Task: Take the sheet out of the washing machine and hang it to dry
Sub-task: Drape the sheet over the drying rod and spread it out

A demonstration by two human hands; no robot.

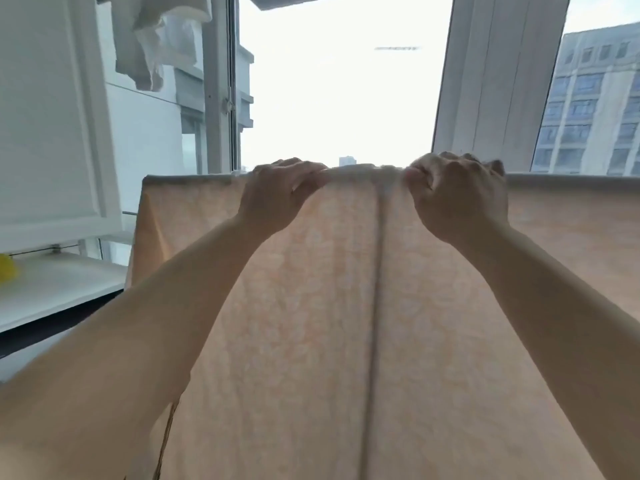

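Nearest: bare forearms reaching up and forward, framing the peach sheet point(346, 306), which hangs flat below both hands and fills the space between and under them. Vertical seam or fold line running down midway between the hands. Bottom edge out of frame, so length of drop not checkable.

At the top edge: left hand point(277, 195) lying over the fold, fingers curled onto the bunched cloth. Right hand point(457, 199) fisted, fingers and thumb pinching a gather of the same edge. Hands close together, small hump of fabric between them (motion blur, so exact finger contact unclear).

Sheet top runs straight out to left and right of the hands, apparently draped over a line or rail; support itself hidden under the cloth.

Progress estimate: sheet out of the machine and already up, so mostly done. Remaining, likely: smoothing that centre bunch, evening the drape.

Left of the left hand: white ledge point(62, 289) with something yellow point(7, 271) at frame edge. Above left, white garment point(156, 39) hanging. Beyond the hands: open window point(339, 91), bright sky, apartment block point(595, 102) far right.
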